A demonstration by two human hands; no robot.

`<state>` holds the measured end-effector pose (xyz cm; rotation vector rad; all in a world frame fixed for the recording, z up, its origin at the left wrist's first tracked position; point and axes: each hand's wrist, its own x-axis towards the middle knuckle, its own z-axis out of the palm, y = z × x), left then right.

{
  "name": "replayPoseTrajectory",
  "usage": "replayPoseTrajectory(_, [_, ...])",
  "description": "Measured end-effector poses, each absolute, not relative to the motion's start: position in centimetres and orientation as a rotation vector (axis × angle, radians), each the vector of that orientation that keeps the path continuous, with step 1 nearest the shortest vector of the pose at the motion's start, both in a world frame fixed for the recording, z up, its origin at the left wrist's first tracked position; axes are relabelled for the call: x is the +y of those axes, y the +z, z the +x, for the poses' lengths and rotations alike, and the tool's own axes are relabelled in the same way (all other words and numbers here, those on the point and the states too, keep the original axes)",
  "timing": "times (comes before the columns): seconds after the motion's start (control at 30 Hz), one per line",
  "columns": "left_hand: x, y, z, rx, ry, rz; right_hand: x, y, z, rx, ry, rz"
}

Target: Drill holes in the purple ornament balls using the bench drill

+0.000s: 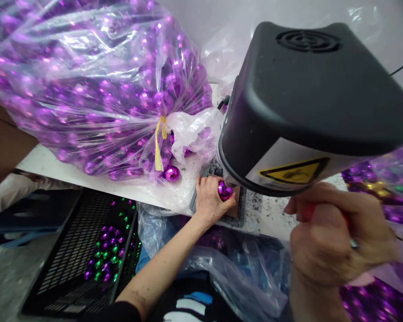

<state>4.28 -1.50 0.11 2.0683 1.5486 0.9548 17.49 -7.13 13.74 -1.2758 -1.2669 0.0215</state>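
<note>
My left hand [210,197] is closed around a shiny purple ball [225,190], pinched between thumb and fingers. It sits over a small brown block on a dark base plate [241,214], beneath the black machine head [322,89]. My right hand [339,237], slightly blurred, is wrapped around a red handle [308,211]. A bit of metal shaft shows by its fingers, but where the handle joins is hidden. Another faceted purple ball [171,173] lies on the white table, left of my left hand.
A big clear bag [97,89] of purple balls, tied with yellow ribbon, fills the back left. Below the table edge stands a black crate [63,259] with purple and green balls. Clear plastic [228,264] drapes over my lap. More purple balls [379,299] lie at right.
</note>
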Motion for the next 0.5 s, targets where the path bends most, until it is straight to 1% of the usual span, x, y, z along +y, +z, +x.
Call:
replayPoseTrajectory(0.13, [-1.5,-0.1,4.2,1.553,0.951,2.078,-6.6,11.5,17.1,-1.256,-0.119,-1.057])
replayPoseTrajectory(0.33, [-1.5,-0.1,4.3,1.544,0.942,2.070,-6.5,10.1,17.2,-1.263,-0.159,-1.102])
replayPoseTrajectory(0.5, [-1.5,0.1,4.4,1.549,0.942,2.076,-6.0,9.3,16.8,-1.224,-0.243,-1.045])
